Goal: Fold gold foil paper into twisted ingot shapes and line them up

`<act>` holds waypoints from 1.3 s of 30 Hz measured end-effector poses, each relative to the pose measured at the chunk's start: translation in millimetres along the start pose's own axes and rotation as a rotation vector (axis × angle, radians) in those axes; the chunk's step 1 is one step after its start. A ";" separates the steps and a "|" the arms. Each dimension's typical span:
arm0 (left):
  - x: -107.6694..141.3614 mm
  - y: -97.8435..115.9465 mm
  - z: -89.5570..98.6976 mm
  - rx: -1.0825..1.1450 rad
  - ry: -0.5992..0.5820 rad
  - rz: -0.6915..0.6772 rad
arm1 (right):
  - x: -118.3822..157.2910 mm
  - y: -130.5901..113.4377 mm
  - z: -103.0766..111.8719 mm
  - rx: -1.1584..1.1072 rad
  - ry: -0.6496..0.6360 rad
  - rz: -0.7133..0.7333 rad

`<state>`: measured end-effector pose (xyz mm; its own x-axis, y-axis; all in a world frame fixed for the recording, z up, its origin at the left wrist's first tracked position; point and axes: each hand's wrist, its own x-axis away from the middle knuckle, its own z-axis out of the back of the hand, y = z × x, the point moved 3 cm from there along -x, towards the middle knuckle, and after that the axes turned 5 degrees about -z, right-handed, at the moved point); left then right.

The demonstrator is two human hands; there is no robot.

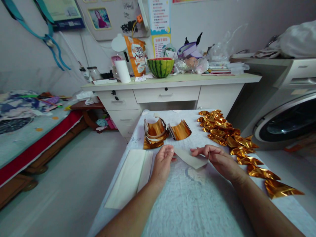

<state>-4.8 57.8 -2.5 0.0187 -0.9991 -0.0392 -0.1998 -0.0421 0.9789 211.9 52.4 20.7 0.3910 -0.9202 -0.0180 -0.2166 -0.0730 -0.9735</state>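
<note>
Between my two hands, over the cloth-covered table [182, 204], is a pale sheet of paper [191, 158]. My left hand [163, 161] pinches its left edge between thumb and fingers. On the other side my right hand [217, 158] grips the right edge, fingers bent around it. Beyond my hands lie curled stacks of gold foil paper [181, 130], the left one with a bundle of gold foil [155, 131] banded by pale strips. Flat white paper sheets [127, 177] lie left of my left forearm. Several folded gold foil pieces [222, 131] run along the right side.
A white desk [168, 93] stands behind the table, bearing a watermelon half [161, 67], an orange pouch [136, 56] and a white roll [123, 71]. To the right is a washing machine [283, 98]; at left, a bed [29, 131] with piled cloth.
</note>
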 end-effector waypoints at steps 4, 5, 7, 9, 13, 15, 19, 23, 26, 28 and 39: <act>-1.5 -3.1 0.5 -0.009 -0.016 -0.023 | 1.4 -0.6 -7.1 0.044 -0.123 -0.064; -1.8 -4.4 1.1 -0.028 -0.016 -0.026 | 1.9 -0.7 -8.3 0.072 -0.148 -0.072; -2.2 -6.8 2.9 -0.081 -0.006 -0.030 | 3.2 -0.4 -10.6 0.126 -0.189 -0.091; -2.5 -8.4 4.6 -0.171 -0.005 -0.039 | 4.6 0.5 -13.1 0.157 -0.229 -0.128; -3.4 -7.9 6.5 -0.353 -0.028 -0.085 | 7.8 3.2 -17.7 0.161 -0.300 -0.217; -3.9 -7.3 7.3 -0.404 -0.037 -0.104 | 9.0 4.7 -18.8 0.173 -0.316 -0.247; -4.0 -6.6 7.6 -0.496 -0.068 -0.138 | 9.3 6.7 -19.4 0.196 -0.311 -0.276; -1.4 -2.1 4.6 -0.520 -0.131 -0.173 | 9.1 6.6 -20.0 0.190 -0.303 -0.279; 2.8 5.0 0.3 -0.473 -0.212 -0.187 | 9.4 6.0 -19.3 0.201 -0.285 -0.276; 5.3 9.2 -1.8 -0.446 -0.250 -0.171 | 8.9 4.6 -17.8 0.220 -0.237 -0.251; 2.5 6.6 -2.0 -0.336 -0.230 -0.123 | 0.2 -3.1 -8.4 0.549 0.048 0.005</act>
<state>-4.1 55.1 4.2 -0.2038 -0.9648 -0.1662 0.1210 -0.1933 0.9737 205.1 49.2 25.7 0.3472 -0.9375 -0.0248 0.2851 0.1308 -0.9495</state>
